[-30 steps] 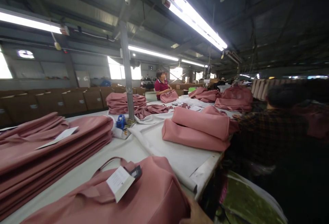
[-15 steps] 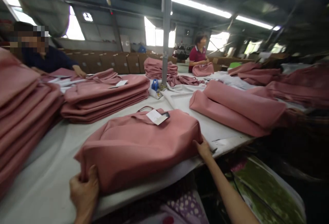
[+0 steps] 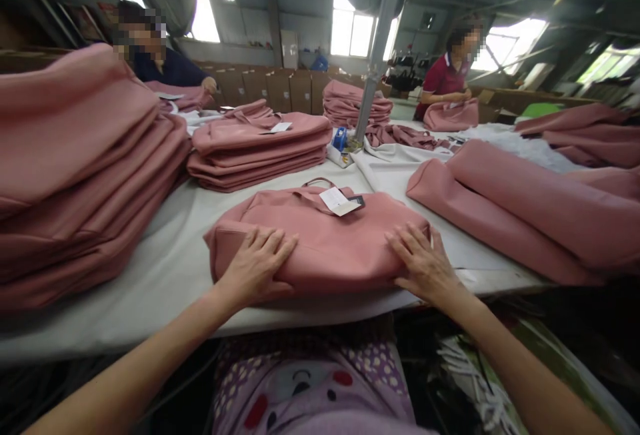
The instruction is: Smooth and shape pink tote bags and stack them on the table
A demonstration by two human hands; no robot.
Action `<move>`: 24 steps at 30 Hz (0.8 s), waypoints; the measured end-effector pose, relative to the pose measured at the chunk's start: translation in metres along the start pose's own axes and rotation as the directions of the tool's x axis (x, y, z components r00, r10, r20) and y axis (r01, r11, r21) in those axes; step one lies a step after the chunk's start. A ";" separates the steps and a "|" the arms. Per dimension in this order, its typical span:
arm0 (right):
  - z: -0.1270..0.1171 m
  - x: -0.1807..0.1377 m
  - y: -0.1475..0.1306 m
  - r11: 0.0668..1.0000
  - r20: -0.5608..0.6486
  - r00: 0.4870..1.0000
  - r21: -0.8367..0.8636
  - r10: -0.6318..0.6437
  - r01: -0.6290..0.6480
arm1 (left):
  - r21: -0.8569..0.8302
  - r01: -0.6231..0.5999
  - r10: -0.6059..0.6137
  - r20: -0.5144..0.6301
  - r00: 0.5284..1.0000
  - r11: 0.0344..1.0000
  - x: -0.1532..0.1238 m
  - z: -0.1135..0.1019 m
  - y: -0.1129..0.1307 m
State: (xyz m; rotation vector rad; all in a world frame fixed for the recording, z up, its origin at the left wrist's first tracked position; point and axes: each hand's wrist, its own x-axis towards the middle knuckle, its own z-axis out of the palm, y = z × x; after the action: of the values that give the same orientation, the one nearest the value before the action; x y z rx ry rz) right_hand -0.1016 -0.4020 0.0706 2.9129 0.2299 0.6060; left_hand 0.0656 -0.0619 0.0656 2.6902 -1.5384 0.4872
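Observation:
A pink bag (image 3: 320, 235) with a white paper tag (image 3: 339, 200) lies flat at the near edge of the white-covered table (image 3: 170, 268). My left hand (image 3: 257, 265) rests palm down on its near left corner, fingers spread. My right hand (image 3: 423, 262) presses flat on its near right corner, fingers also apart. Neither hand grips anything.
Tall stacks of pink bags stand at the left (image 3: 75, 162) and behind (image 3: 260, 148); rolled pink bags (image 3: 515, 212) lie at the right. A metal pole (image 3: 375, 55) rises mid-table by a blue tape dispenser (image 3: 341, 138). Two other people work at the far side (image 3: 160, 65), (image 3: 445, 75).
The view has tilted down and left. My hands moved from gripping the bag's ends onto its top, now lying flat near the front corners. The bag sits squarer to the table edge.

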 end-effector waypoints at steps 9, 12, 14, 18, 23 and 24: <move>0.045 0.070 0.041 0.967 -0.117 0.993 -0.252 0.011 -0.040 | 0.131 0.103 -0.099 -0.033 0.995 0.986 0.057 0.000 -0.014; 0.076 0.054 0.040 0.965 -0.232 0.973 -0.255 0.002 -0.063 | 0.162 0.103 -0.096 -0.050 0.994 0.981 0.046 0.026 -0.012; 0.095 0.040 0.033 0.968 -0.265 0.964 -0.248 -0.028 -0.040 | 0.176 0.083 -0.077 -0.042 0.996 0.981 0.034 0.046 -0.009; 0.117 0.022 0.027 0.976 -0.312 0.947 -0.217 -0.079 0.010 | 0.186 0.058 -0.053 -0.031 0.998 0.981 0.026 0.065 -0.003; 0.116 0.019 0.038 0.992 -0.346 0.936 -0.122 -0.060 0.018 | 0.178 0.031 -0.032 0.002 0.999 0.983 0.036 0.027 -0.013; 0.113 0.020 0.040 0.995 -0.347 0.936 -0.093 -0.058 0.027 | 0.181 0.043 -0.046 0.011 0.999 0.983 0.034 0.015 -0.021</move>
State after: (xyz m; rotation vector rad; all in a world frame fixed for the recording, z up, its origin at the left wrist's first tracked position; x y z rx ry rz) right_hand -0.0327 -0.4511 -0.0166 2.6901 0.2990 1.0973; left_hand 0.1031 -0.0815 0.0637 2.8600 -1.5025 0.6363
